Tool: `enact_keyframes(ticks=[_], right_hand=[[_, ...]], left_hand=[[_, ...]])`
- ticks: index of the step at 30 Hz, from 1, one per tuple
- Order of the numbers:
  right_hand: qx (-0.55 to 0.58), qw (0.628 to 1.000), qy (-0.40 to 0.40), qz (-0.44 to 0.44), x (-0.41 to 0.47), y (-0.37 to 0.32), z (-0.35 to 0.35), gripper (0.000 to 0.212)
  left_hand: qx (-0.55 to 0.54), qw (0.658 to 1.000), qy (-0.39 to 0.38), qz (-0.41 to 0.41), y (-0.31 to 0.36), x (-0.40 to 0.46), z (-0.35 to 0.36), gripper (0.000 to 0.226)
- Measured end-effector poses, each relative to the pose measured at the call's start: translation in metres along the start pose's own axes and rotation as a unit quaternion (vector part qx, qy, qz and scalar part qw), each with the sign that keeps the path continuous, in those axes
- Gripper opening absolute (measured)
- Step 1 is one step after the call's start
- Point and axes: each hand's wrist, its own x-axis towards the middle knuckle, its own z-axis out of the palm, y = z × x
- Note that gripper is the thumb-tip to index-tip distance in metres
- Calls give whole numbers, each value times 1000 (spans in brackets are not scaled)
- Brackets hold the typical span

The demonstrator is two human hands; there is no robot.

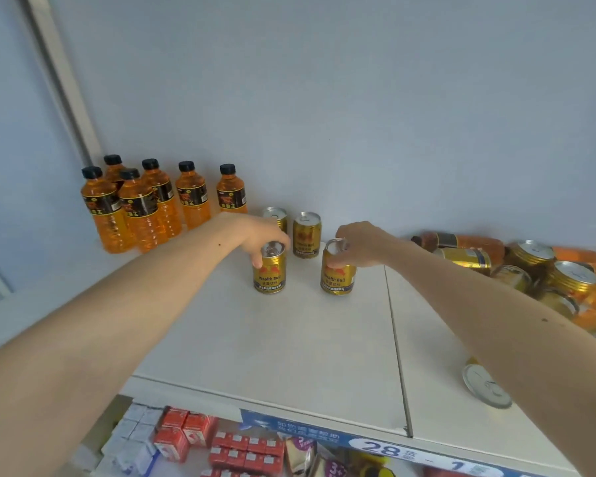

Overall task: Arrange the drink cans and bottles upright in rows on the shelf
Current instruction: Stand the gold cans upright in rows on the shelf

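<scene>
White shelf (pixel 324 339) spans view. Heap of toppled cans and orange bottles (pixel 544 270) right of right hand, count unclear. Six orange bottles (pixel 145 204) upright, far left beyond left hand. Two gold cans (pixel 306 234) upright just behind both hands. Left hand (pixel 264 237) fingers curled over top of left front can (pixel 269 270), upright. Right hand (pixel 362 244) grips top of right front can (pixel 338 270), slightly tilted, possibly lifted. Stray can (pixel 486 385) under right forearm.

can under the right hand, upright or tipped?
Upright. The gold can stands on its base on the shelf, lid up; the right hand grips its top.
</scene>
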Motion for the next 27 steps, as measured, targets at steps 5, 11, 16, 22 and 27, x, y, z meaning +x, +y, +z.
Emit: enact_keyframes(ticks=[5, 11, 16, 22, 27], right_hand=[[22, 1000, 3, 1, 20, -28, 10, 38], [7, 999, 14, 29, 44, -49, 19, 39], [12, 998, 16, 51, 54, -55, 22, 36], [11, 998, 20, 61, 58, -55, 22, 35], [21, 997, 25, 65, 60, -55, 24, 37]], left_hand=[[11, 1000, 20, -11, -33, -1, 7, 74], [15, 999, 26, 27, -61, 13, 8, 75], [21, 998, 27, 56, -70, 24, 9, 73], [23, 995, 35, 86, -73, 36, 7, 73], [19, 994, 40, 98, -72, 40, 7, 73]])
